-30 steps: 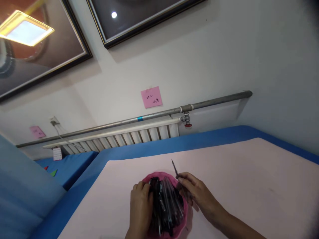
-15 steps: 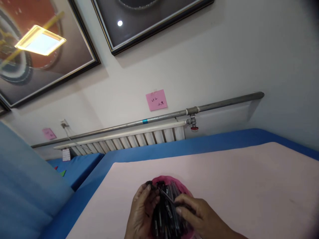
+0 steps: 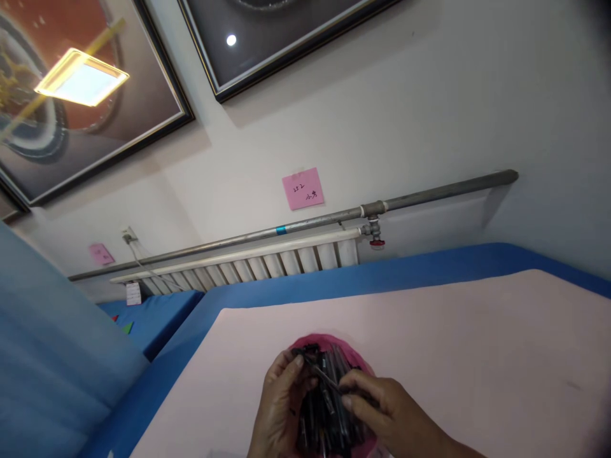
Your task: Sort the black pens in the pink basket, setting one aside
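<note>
A round pink basket (image 3: 365,367) holds many slim dark pens (image 3: 329,407), some with clear barrels. Over its left side, my left hand (image 3: 279,404) is closed, with thumb and forefinger pinching a small black piece (image 3: 298,351) whose kind I cannot make out. My right hand (image 3: 382,407), above the basket's right side, grips a thin dark pen-like rod (image 3: 324,376). This rod slants up to the left, its far end at the left fingertips. Whether it touches the black piece is unclear.
Under the basket lies a pale pink sheet (image 3: 453,337) on a blue padded surface (image 3: 405,274). Behind stand a white radiator (image 3: 272,262) and a metal pipe (image 3: 229,240) with a red-handled valve (image 3: 377,243). A blue curtain (image 3: 52,356) hangs at left.
The whole view has shifted slightly. Both hands keep nearly the same pose over the basket, and the rod's far end now appears closer to the left fingertips.
</note>
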A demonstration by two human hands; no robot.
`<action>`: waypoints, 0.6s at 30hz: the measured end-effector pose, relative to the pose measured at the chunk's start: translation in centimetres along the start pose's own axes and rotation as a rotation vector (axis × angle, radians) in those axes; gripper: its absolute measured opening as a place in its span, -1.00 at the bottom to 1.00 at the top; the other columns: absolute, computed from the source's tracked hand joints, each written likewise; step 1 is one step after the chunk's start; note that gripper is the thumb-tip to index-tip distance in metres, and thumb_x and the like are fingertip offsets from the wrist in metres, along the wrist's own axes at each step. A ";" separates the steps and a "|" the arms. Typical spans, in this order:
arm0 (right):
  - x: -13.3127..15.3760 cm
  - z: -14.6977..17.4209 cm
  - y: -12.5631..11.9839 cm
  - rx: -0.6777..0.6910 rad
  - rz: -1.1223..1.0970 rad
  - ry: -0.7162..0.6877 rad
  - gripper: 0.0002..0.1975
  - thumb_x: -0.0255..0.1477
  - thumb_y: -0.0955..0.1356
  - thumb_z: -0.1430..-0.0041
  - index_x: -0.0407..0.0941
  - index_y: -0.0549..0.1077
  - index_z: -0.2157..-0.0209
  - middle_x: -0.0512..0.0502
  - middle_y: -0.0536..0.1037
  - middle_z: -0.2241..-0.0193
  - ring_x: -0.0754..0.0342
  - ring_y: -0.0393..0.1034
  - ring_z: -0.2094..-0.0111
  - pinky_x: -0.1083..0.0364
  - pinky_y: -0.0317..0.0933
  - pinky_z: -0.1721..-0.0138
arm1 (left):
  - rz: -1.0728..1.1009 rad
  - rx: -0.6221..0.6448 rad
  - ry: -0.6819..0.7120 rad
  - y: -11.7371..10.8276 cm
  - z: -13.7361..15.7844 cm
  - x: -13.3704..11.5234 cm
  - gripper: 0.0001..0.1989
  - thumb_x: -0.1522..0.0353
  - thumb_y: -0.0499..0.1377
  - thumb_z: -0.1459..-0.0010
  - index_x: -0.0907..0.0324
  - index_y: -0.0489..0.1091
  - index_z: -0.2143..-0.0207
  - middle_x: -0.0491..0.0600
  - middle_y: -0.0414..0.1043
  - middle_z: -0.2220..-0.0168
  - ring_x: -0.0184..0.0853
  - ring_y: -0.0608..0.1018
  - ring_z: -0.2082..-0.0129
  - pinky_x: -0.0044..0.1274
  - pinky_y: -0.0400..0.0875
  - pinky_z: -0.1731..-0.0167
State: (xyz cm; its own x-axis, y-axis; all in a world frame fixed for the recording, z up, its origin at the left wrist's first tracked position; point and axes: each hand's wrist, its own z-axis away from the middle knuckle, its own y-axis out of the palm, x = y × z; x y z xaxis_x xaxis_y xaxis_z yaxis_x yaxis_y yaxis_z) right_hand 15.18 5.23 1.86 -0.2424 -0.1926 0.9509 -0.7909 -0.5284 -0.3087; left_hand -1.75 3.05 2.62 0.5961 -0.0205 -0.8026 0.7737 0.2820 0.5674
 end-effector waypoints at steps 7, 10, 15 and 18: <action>-0.5 0.0 0.1 0.005 -0.028 -0.014 -0.86 -0.38 0.23 -0.07 -0.11 0.39 0.40 0.09 0.25 0.61 0.18 0.10 0.57 0.19 -0.02 0.53 | 0.000 0.002 -0.008 -0.5 -0.1 -0.1 -0.80 0.43 0.33 0.13 0.25 0.36 0.44 -0.04 0.49 0.45 -0.39 0.53 0.45 -0.59 0.40 0.44; -0.8 -0.1 0.1 0.009 -0.028 -0.022 -0.85 -0.37 0.23 -0.09 -0.10 0.39 0.39 0.10 0.25 0.61 0.18 0.09 0.57 0.19 -0.02 0.54 | -0.003 -0.013 -0.013 -0.5 -0.2 -0.2 -0.78 0.43 0.34 0.16 0.25 0.36 0.44 -0.03 0.49 0.46 -0.37 0.53 0.45 -0.60 0.40 0.46; -1.0 -0.1 0.2 0.008 -0.003 -0.014 -0.84 -0.35 0.23 -0.11 -0.09 0.40 0.37 0.09 0.28 0.60 0.18 0.11 0.56 0.20 -0.02 0.55 | 0.045 -0.062 -0.007 -0.4 -0.2 -0.3 -0.75 0.45 0.36 0.20 0.24 0.37 0.44 -0.04 0.50 0.45 -0.36 0.54 0.43 -0.59 0.41 0.44; -0.8 0.0 0.1 0.003 0.005 -0.011 -0.86 -0.38 0.24 -0.10 -0.09 0.41 0.38 0.09 0.29 0.60 0.18 0.12 0.56 0.19 -0.01 0.54 | 0.051 -0.073 -0.009 -0.4 -0.1 -0.3 -0.75 0.45 0.36 0.21 0.23 0.37 0.44 -0.04 0.50 0.45 -0.35 0.54 0.42 -0.59 0.41 0.44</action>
State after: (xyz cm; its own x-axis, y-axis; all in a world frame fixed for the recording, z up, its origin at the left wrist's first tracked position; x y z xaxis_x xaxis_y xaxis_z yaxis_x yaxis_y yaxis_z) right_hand 15.25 5.31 1.10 -0.2402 -0.2049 0.9489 -0.7880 -0.5296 -0.3138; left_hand -2.27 3.07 2.55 0.6361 -0.0127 -0.7715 0.7249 0.3523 0.5919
